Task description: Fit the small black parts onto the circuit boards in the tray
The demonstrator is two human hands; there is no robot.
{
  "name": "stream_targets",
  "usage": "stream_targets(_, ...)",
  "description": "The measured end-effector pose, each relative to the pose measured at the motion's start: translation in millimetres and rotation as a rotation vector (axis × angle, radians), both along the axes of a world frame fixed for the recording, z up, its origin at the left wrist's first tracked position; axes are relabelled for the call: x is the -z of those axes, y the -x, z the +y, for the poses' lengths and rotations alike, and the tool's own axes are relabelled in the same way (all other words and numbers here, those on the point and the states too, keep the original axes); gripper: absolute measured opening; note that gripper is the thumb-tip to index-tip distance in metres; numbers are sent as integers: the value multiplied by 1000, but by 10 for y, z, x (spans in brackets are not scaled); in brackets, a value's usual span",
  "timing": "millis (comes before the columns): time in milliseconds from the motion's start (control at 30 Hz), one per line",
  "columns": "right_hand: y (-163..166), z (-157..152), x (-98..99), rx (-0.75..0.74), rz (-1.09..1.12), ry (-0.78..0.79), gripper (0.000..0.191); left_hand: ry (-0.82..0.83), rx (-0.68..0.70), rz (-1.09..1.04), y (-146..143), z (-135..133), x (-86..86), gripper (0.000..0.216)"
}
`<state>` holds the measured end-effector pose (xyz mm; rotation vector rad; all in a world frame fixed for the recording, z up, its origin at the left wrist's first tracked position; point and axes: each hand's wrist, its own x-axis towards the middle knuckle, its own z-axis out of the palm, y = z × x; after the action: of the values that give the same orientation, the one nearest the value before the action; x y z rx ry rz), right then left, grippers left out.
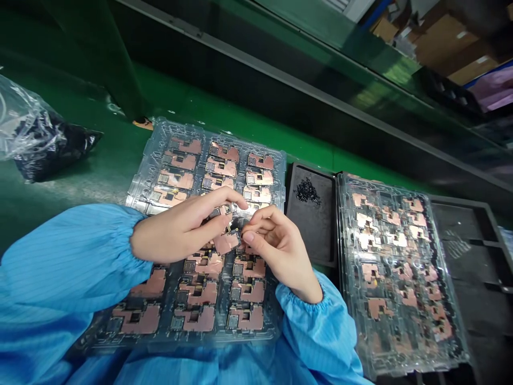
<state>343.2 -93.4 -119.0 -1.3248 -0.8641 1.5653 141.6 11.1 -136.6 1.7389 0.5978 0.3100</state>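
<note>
1. Head view: the left hand (pixel 182 231) and the right hand (pixel 276 248) meet over a clear tray (pixel 157 133). Both pinch one small circuit board (pixel 226 242) between thumb and fingertips, just above the middle rows of the tray.
2. The blue sleeves (pixel 72 267) cover the near corners of this tray.
3. Under and around the fingers, the tray pockets hold copper-coloured boards of the same kind.
4. Just right of the right fingers stands a black tray (pixel 316 235), with a small heap of black parts (pixel 307 191) at its far end.
5. Further right, a second clear tray (pixel 345 224) holds more boards.
6. Well left of the left fingers, a crumpled plastic bag (pixel 36 139) lies on the green table (pixel 112 160).
7. Marks on the boards are too small to read.
</note>
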Motion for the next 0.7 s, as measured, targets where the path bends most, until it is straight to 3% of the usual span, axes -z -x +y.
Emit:
stream_targets(133, 7, -4, -6, -5, -13, 16, 20, 33, 39, 6, 4, -2, -5, 29)
stream_targets(367, 10, -27, 16, 4, -80, -5, 24, -58, 45, -33, 2, -8, 0, 29)
stream_targets(500, 4, -41, -17, -14, -166, -27, 15, 2, 72, -9, -4, -8, 1, 30)
stream_targets(700, -1, -48, -79, -43, -125, -26, 8, 52, 64, 6, -12, -11, 6, 29)
